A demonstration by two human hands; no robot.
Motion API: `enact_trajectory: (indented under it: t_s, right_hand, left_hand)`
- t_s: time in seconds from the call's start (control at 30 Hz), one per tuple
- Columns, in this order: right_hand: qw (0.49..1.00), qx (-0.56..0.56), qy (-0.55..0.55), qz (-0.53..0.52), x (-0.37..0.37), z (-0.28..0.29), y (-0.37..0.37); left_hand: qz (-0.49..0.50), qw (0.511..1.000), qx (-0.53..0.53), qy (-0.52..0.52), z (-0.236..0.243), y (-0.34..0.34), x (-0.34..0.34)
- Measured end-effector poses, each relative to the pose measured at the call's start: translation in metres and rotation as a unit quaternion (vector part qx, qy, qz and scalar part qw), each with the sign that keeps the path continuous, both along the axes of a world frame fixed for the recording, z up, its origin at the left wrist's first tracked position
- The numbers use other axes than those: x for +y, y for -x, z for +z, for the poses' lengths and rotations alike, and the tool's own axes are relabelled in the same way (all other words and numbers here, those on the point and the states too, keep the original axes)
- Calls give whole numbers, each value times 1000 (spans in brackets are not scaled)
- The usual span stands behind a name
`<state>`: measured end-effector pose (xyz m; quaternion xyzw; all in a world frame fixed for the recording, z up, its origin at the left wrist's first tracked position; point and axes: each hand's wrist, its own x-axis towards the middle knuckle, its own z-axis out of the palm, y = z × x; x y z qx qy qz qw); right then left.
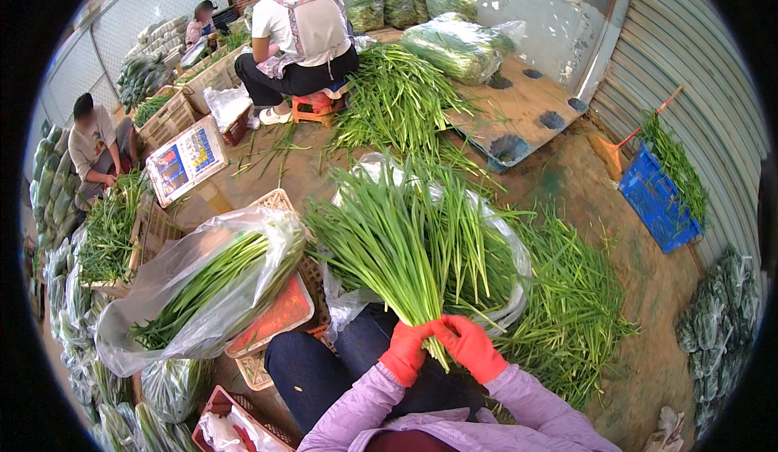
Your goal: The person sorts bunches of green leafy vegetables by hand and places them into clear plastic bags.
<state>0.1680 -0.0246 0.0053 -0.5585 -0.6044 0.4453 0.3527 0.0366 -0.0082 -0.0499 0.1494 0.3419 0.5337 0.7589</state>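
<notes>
In red gloves, my left hand point(404, 351) and my right hand point(470, 348) close together round the pale lower ends of a bunch of garlic chives point(395, 245). Its long green leaves fan out up and away from me, above my lap. Beneath and behind the bunch, more chives lie in a clear plastic bag point(521, 270). A loose heap of chives point(567, 310) spreads over the floor to the right. At my left, an open clear bag point(121, 334) with chives in it rests over a red-topped scale point(279, 314).
Ahead, a person point(304, 27) sits on an orange stool point(312, 108) beside another chive pile point(397, 100). A wooden board with holes point(527, 108) lies beyond. A blue crate point(656, 197) and an orange broom point(608, 154) stand by the right wall. Packed bags point(174, 387) line the left.
</notes>
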Motion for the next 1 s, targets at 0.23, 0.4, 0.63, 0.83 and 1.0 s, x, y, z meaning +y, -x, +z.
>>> enact_trajectory:
  t_s: [0.23, 0.4, 0.63, 0.83, 1.0]
  right_hand:
    - [987, 105, 78, -92, 1, -25, 4]
    - [942, 191, 215, -175, 12, -26, 6]
    - [958, 165, 145, -186, 16, -21, 9]
    - [956, 177, 155, -174, 23, -1, -10]
    - [990, 54, 122, -55, 32, 5, -20]
  left_hand:
    - [25, 998, 49, 6, 3, -6, -2]
    - [17, 990, 137, -25, 13, -8, -5]
    - [36, 998, 53, -4, 8, -7, -2]
    - [100, 994, -40, 9, -1, 0, 8]
    - [69, 997, -40, -5, -8, -1, 10]
